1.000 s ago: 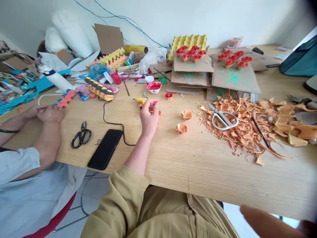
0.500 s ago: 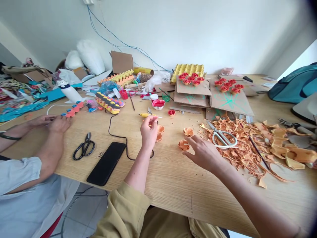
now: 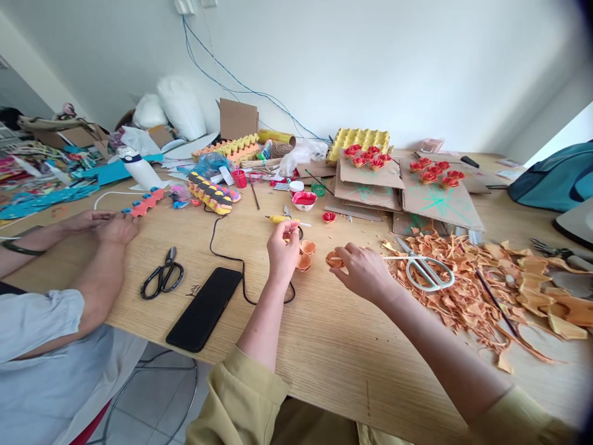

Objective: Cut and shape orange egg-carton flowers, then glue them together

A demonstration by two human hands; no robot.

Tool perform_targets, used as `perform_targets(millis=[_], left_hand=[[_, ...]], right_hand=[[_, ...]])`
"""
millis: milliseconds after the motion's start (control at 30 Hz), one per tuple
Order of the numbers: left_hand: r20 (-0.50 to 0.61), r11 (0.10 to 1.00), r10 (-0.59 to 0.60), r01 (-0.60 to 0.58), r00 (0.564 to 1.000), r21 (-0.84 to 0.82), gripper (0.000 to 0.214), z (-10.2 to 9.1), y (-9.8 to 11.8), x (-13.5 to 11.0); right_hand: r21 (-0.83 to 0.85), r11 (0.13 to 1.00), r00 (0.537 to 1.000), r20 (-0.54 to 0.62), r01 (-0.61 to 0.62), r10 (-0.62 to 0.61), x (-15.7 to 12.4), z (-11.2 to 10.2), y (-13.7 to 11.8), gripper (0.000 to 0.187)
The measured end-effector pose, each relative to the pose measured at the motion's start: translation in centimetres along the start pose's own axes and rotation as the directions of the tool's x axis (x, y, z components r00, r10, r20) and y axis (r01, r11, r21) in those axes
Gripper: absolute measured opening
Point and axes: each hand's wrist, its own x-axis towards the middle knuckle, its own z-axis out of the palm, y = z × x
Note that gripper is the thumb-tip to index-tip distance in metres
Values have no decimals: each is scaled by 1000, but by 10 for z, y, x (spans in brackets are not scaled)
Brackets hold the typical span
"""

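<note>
My left hand (image 3: 282, 250) is raised over the wooden table (image 3: 324, 334), fingers pinched on a small piece I cannot make out. Two plain orange paper flowers (image 3: 306, 254) lie just right of it. My right hand (image 3: 365, 270) is closed on another orange paper flower (image 3: 333, 259) at its fingertips. A yellow glue gun (image 3: 282, 219) lies behind my left hand, its black cord (image 3: 222, 247) running toward a black phone (image 3: 204, 308).
White-handled scissors (image 3: 424, 267) rest on a heap of orange cardboard scraps (image 3: 482, 290) at right. Black scissors (image 3: 163, 278) lie at left by another person's hands (image 3: 109, 225). Red paper flowers (image 3: 430, 171) sit on cardboard sheets behind, near a red paint bowl (image 3: 304, 199) and a yellow egg tray (image 3: 361, 137).
My right hand came into view from the lower right, reached the loose orange flowers and closed on one. The view tilted up; my left hand stayed in place.
</note>
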Motion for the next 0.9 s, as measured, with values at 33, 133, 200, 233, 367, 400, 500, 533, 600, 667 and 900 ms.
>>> perform_targets(millis=[33, 133, 200, 233, 367, 400, 500, 533, 600, 667, 900], left_hand=[[14, 999, 13, -14, 1000, 47, 15, -1, -2, 1], [130, 971, 71, -98, 989, 216, 17, -4, -8, 1], [229, 943, 101, -167, 968, 289, 16, -4, -10, 0], [269, 928, 111, -197, 957, 316, 15, -4, -10, -2], [361, 855, 122, -282, 925, 435, 18, -1, -5, -7], [377, 831, 116, -298, 919, 470, 20, -2, -3, -9], [400, 740, 70, -317, 914, 593, 38, -5, 5, -14], [398, 705, 38, -307, 917, 640, 47, -7, 7, -16], [391, 645, -55, -266, 919, 717, 62, -10, 12, -20], [391, 594, -149, -234, 908, 770, 68, -10, 16, -24], [397, 516, -324, -191, 859, 835, 54, -9, 33, -26]], right_hand=[[-9, 1000, 1000, -10, -10, 10, 9, 0, 0, 29], [-31, 999, 999, -31, -40, 39, 32, 4, 1, 31], [-43, 998, 998, -33, -54, 53, 42, 10, 2, 31], [-47, 997, 998, -31, -58, 56, 44, 12, 3, 31], [-57, 996, 998, -36, -62, 60, 43, 15, 4, 31], [-57, 996, 997, -48, -62, 60, 40, 13, 5, 32], [-57, 996, 994, -96, -66, 60, 25, 2, 7, 37], [-55, 996, 992, -112, -66, 59, 18, -2, 8, 38], [-45, 998, 987, -158, -49, 41, 2, -9, 11, 38], [-38, 999, 976, -216, -23, 15, -14, -15, 15, 35], [-40, 999, 920, -393, -11, -6, -62, -19, 34, 32]])
